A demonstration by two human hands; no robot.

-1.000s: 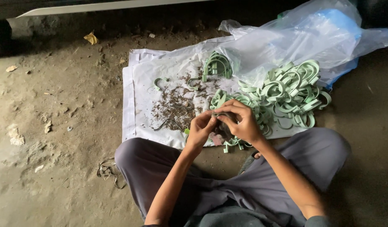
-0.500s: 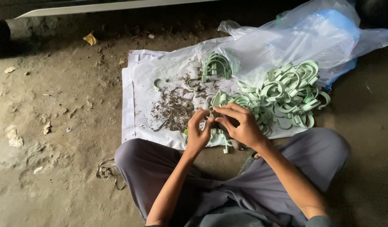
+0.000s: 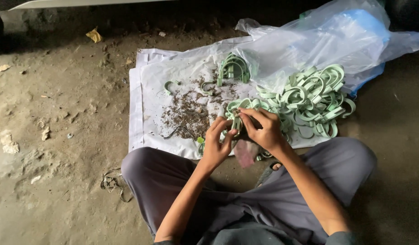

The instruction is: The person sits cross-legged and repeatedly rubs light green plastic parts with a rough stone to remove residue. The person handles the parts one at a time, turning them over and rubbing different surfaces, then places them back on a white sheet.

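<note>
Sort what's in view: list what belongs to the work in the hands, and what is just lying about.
In the work:
- left hand and right hand, together holding a pale green plastic clip
- pile of green clips
- white sheet
- dark trimmings
- clear plastic bag

Lying about:
- yellow scrap
- stones
- tangled string

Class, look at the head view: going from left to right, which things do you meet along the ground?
Pale stone → yellow scrap → white sheet → dark shavings → left hand → right hand → pile of green clips → clear plastic bag.
</note>
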